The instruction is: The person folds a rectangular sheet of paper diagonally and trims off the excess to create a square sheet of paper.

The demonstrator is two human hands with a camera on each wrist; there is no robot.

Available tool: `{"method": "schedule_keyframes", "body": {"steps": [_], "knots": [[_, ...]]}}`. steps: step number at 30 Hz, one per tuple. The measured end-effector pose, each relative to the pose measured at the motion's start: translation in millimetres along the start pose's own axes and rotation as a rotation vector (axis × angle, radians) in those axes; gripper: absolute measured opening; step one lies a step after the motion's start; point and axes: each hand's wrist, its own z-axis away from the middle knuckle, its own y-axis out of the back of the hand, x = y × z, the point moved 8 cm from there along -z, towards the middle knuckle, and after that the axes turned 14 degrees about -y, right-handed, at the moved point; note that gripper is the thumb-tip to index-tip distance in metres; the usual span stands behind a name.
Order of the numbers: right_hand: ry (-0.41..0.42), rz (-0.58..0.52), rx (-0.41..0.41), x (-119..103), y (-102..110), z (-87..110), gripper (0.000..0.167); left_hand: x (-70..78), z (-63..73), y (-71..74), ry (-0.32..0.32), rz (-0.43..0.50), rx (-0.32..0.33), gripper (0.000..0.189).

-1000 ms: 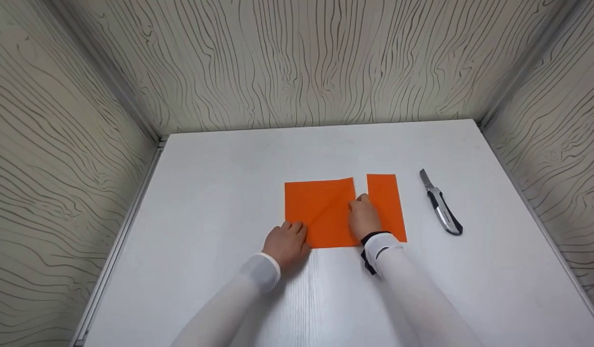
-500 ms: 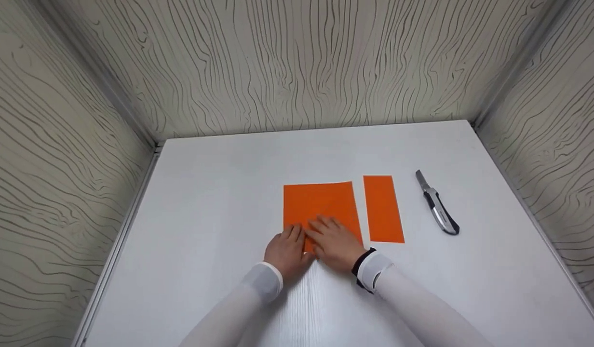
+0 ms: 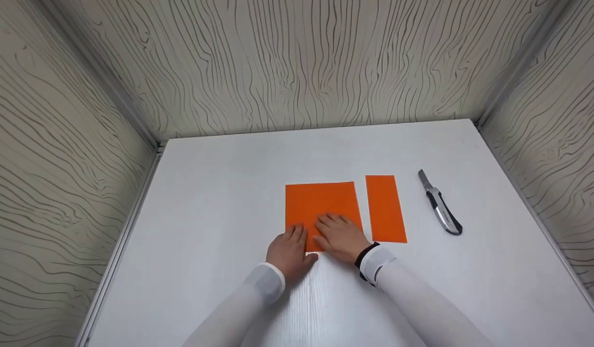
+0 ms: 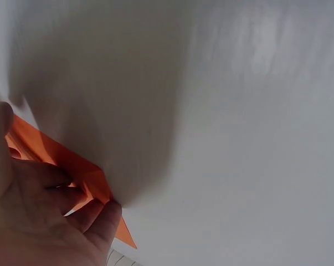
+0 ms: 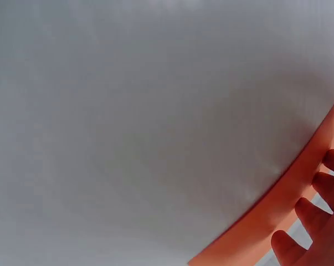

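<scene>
An orange sheet of paper [image 3: 317,198] lies on the white table in the head view. Across its lower left corner rests my left hand [image 3: 288,251], fingers laid together and thumb out past the near edge. My right hand [image 3: 343,239] lies on the sheet's lower right part with its fingers spread. In the left wrist view, the left hand [image 4: 50,213] has its fingertips against the paper [image 4: 61,154]. Down the right side of the right wrist view, fingertips of the right hand [image 5: 324,221] touch the paper [image 5: 266,210].
A narrow orange paper strip [image 3: 386,209] lies just right of the sheet, a small gap between them. Farther right is a utility knife [image 3: 440,207] with its blade out, pointing away. Wood-patterned walls [image 3: 297,62] stand behind and beside the white table [image 3: 220,193].
My right hand has left the sheet's right edge beside the strip, moved left and nearer, and flattened out on the sheet. The diagonal fold line across the sheet no longer shows. The left hand stays.
</scene>
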Motion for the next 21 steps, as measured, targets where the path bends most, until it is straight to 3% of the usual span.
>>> {"method": "schedule_keyframes", "body": {"steps": [11,21], "knots": [[-0.198,-0.066,0.072,52,10,-23.0,0.065,4.0,4.0,2.7,0.000,-0.020,-0.028,0.083],[-0.308,-0.083,0.089,79,15,-37.2,0.072,0.0,7.8,-1.9,-0.025,0.012,-0.045,0.081]]}}
